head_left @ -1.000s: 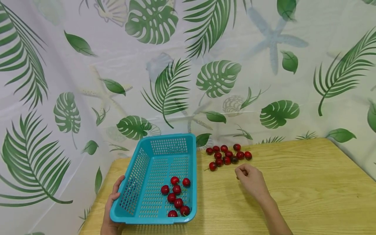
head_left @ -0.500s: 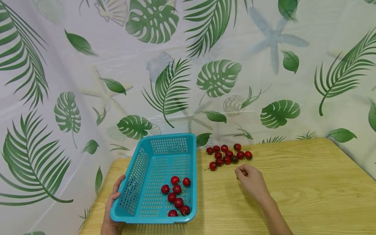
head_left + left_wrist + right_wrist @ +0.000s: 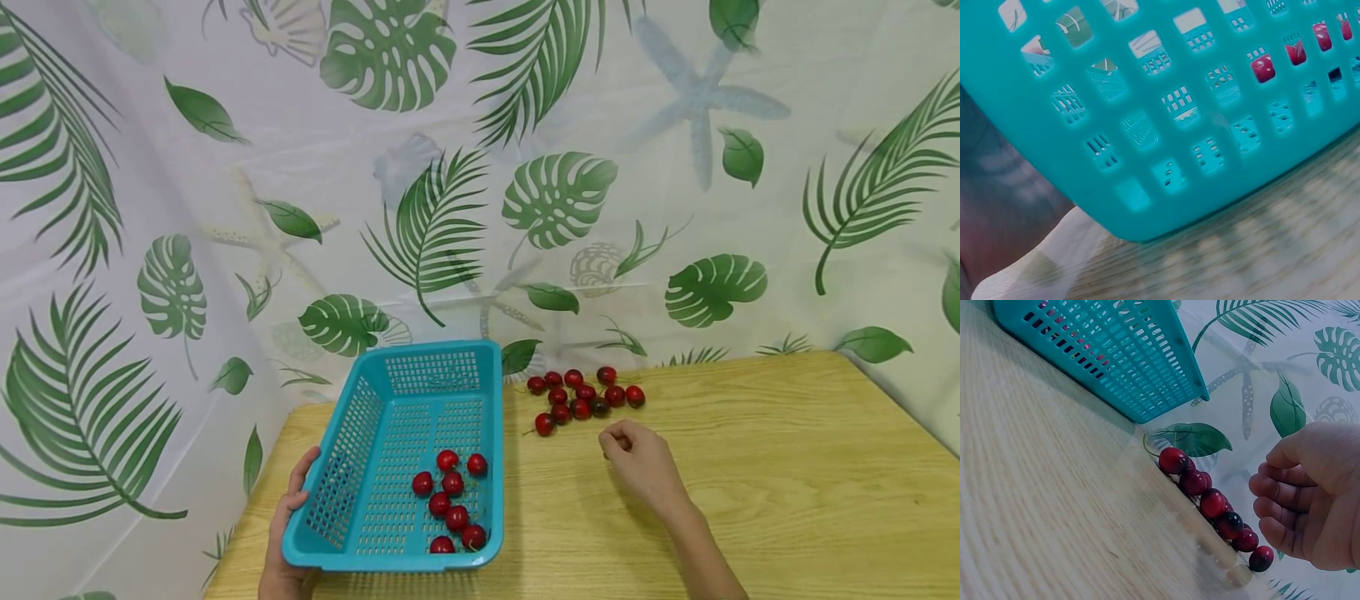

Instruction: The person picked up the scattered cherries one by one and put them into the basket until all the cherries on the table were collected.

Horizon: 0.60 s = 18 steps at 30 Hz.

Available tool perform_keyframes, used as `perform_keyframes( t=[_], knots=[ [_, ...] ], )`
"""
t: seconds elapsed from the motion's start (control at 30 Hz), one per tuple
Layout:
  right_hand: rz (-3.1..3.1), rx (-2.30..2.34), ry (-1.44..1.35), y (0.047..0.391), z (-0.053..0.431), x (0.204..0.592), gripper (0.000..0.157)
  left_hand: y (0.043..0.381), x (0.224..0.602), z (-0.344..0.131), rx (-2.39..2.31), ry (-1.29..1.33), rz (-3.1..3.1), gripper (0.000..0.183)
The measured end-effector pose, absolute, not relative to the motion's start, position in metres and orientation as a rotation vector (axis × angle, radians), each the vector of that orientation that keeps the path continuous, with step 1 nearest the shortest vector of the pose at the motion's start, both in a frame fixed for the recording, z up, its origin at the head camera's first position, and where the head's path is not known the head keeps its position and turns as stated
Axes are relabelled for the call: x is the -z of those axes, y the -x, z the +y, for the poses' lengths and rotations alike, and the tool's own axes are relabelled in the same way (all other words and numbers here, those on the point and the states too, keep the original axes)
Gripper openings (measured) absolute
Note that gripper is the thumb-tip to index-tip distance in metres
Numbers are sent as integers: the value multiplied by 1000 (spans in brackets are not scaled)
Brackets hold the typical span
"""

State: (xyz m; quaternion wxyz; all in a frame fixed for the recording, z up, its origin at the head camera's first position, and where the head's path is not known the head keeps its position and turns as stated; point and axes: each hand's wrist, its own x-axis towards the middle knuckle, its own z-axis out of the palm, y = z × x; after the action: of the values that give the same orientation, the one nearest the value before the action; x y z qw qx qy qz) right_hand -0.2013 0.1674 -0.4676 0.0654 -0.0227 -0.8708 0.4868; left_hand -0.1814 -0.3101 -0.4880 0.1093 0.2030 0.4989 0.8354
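Observation:
My left hand [image 3: 281, 533] holds a blue plastic basket [image 3: 337, 417] by its left side, fingers at the rim. Several dark red cherries [image 3: 457, 518] lie inside, toward its near right corner. The left wrist view shows the basket's slotted wall [image 3: 1166, 150] close up, with part of the hand [image 3: 1004, 194] at the left. My right hand [image 3: 643, 462] stays above the wooden table, its fingers loosely curled and holding nothing. Just beyond it, more cherries [image 3: 580, 408] sit in a loose cluster. From the right wrist, the curled fingers [image 3: 1275, 503] appear beside that cherry row [image 3: 1212, 503].
A pale cloth [image 3: 600, 125] printed with green leaves and starfish hangs behind and to the left of the table [image 3: 787, 467]. The cherry cluster lies near the table's back edge, right of the basket.

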Motion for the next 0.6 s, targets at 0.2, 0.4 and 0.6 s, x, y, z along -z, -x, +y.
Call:
perform_keyframes(
  t=[0.2,0.4,0.6],
  knots=[
    [-2633,-1464,61,201,168,467,23,181,489,-310,-2464,-581,1474,64],
    [-2645,-1446,65,203,173,468,25,180,488,-309,-2430,-490,1609,63],
    [-2646,-1435,46,204,173,468,24,180,489,-309,-2426,-453,1636,60]
  ],
)
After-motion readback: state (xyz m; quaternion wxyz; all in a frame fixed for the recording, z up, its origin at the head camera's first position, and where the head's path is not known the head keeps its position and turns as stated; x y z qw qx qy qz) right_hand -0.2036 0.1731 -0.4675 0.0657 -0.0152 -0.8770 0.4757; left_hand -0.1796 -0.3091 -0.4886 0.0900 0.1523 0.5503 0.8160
